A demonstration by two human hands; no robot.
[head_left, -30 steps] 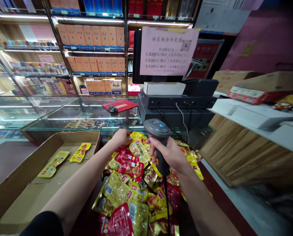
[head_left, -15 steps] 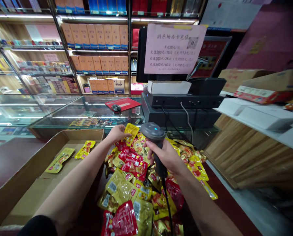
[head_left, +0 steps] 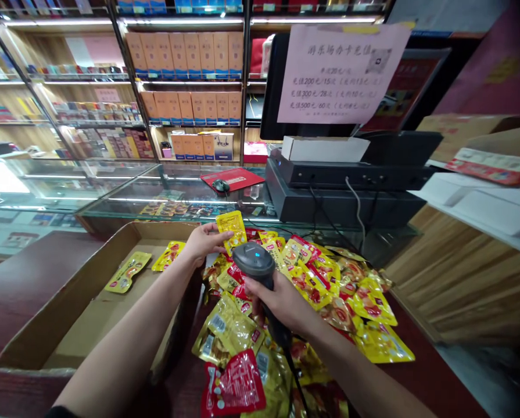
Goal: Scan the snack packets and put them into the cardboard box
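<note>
My left hand (head_left: pixel 207 241) pinches a small yellow packet (head_left: pixel 232 227) upright by its edge, above the far side of a pile. In my right hand (head_left: pixel 271 299) is a black handheld scanner (head_left: pixel 254 259), gripped round its handle, with a blue light on top and its head close below the yellow packet. A cable runs down from the handle. Beneath both hands spreads the heap of red, gold and yellow snack packets (head_left: pixel 237 325). Left of it, a shallow cardboard box (head_left: pixel 85 331) holds a gold packet (head_left: pixel 128 271) and a yellow packet (head_left: pixel 168 256).
Behind the pile are a glass counter (head_left: pixel 124 197), a red mouse pad (head_left: pixel 242 179) with a mouse (head_left: pixel 220 186), and a monitor bearing a paper sign (head_left: pixel 338 75) over black equipment (head_left: pixel 351 200). White boxes (head_left: pixel 499 203) stand right. Stocked shelves line the back.
The view has turned, shifting the scene. My left hand has raised the yellow packet more upright, and the scanner's head has moved left and down, closer to my left hand.
</note>
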